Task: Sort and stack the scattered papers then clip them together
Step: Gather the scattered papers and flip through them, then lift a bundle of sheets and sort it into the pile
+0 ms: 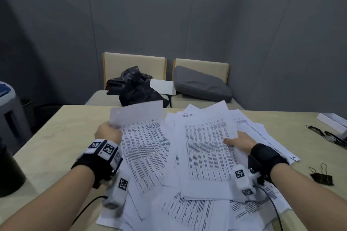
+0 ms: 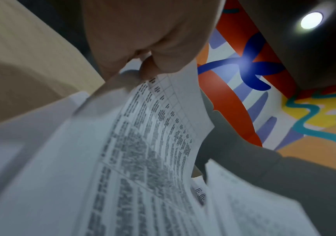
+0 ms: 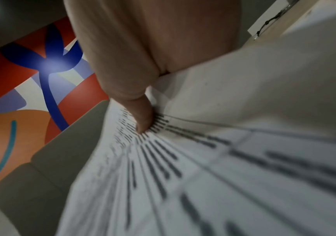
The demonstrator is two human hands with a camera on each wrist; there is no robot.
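Printed white papers (image 1: 169, 202) lie scattered in a loose heap on the beige table (image 1: 56, 133). My left hand (image 1: 108, 134) pinches the upper left corner of one printed sheet (image 1: 142, 137) and lifts it off the heap; the left wrist view shows my fingers (image 2: 153, 63) curled on that sheet (image 2: 142, 143). My right hand (image 1: 238, 141) grips the right edge of a small stack of sheets (image 1: 204, 152), thumb on top; in the right wrist view my thumb (image 3: 140, 115) presses the printed page (image 3: 183, 159). A black binder clip (image 1: 321, 176) lies on the table to the right.
A white box (image 1: 332, 122) and black lanyards (image 1: 326, 135) sit at the table's right end. A dark cylinder (image 1: 9, 172) stands at the left edge. Beyond the table are two beige seats with a black jacket (image 1: 135, 86) and a grey cushion (image 1: 201, 84), and grey partitions.
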